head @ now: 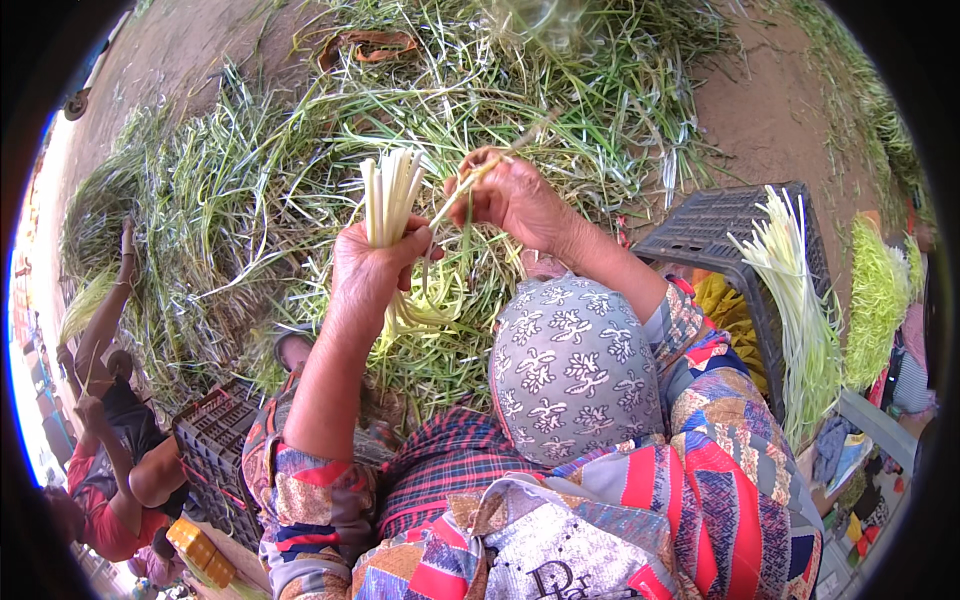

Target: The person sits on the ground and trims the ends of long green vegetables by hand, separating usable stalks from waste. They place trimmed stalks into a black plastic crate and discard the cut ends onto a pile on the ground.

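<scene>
My left hand (382, 259) is closed around an upright bundle of pale, cut stalks (391, 196), likely garlic shoots or chives, with yellow-green ends hanging below the fist. To the right of it, my right hand (491, 191) pinches a thin yellowish stalk (469, 182) between thumb and fingers. That stalk slants down toward my left thumb, and its far tip is blurred. Beneath both hands lies a thick heap of green and straw-coloured leaves (300, 172). A grey patterned cloth (577, 367) covers my knee.
At right, a black plastic crate (705, 225) carries a large bunch of pale stalks (795, 300); yellow material (724, 319) shows inside. Another dark crate (217, 442) stands at lower left, beside a seated person in red (112, 487). More yellow-green bunches (874, 300) lie at far right.
</scene>
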`<state>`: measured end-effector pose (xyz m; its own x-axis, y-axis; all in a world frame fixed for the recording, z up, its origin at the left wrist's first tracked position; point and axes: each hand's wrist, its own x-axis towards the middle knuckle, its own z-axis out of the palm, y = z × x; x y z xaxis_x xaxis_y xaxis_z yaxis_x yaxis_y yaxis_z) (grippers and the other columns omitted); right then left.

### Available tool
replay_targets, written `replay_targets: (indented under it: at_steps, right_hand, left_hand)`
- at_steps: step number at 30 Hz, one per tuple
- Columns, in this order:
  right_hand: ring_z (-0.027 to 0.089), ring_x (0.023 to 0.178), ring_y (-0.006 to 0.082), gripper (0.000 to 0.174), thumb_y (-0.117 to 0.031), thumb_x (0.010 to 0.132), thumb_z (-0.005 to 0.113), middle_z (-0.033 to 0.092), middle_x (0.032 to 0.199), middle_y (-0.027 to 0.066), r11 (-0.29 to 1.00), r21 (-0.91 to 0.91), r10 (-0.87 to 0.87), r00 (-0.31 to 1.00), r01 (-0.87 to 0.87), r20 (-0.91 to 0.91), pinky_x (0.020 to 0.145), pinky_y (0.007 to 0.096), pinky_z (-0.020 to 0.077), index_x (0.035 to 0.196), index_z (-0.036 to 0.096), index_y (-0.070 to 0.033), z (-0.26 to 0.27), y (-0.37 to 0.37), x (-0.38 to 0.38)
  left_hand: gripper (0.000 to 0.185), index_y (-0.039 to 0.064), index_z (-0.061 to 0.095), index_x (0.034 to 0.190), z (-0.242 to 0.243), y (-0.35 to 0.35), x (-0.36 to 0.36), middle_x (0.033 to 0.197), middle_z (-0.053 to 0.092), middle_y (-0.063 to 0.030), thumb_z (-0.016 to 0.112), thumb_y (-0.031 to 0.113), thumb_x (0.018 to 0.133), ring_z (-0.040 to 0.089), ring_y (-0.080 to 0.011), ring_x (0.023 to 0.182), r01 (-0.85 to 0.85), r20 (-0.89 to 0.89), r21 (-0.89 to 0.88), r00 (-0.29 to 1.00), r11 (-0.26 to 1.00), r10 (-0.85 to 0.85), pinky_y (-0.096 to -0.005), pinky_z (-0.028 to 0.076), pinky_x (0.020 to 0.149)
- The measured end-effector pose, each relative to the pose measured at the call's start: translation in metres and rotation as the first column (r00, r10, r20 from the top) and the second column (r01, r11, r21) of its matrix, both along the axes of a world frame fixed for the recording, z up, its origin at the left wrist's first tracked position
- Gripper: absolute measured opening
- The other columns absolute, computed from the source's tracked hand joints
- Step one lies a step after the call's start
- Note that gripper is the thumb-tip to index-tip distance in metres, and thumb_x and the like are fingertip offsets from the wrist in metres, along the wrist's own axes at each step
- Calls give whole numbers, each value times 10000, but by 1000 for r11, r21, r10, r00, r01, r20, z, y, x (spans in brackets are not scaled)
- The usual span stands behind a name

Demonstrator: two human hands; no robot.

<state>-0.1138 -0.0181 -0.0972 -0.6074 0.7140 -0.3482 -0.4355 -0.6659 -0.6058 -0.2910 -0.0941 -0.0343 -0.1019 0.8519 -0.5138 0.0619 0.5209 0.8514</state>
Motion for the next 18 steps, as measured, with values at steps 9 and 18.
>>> replay_targets:
  at_steps: [9,18]
  right_hand:
    - [563,673,33,135,-110,866,643,680,802,19,795,536,123,940,-285,317,586,189,465,980,695,-60,4,-6,-5]
    - [567,682,49,132,-136,850,674,667,732,22,715,623,-35,874,-317,485,643,223,487,922,691,-27,-8,-5,-9]
  left_hand:
    - [127,44,650,895,-1,-1,-7,612,539,26,679,149,828,441,-51,453,-8,60,-44,998,999,11,-208,351,428]
    - [185,52,673,967,-11,5,3,687,607,30,721,71,790,472,-23,525,10,-36,158,999,987,-4,-191,363,437]
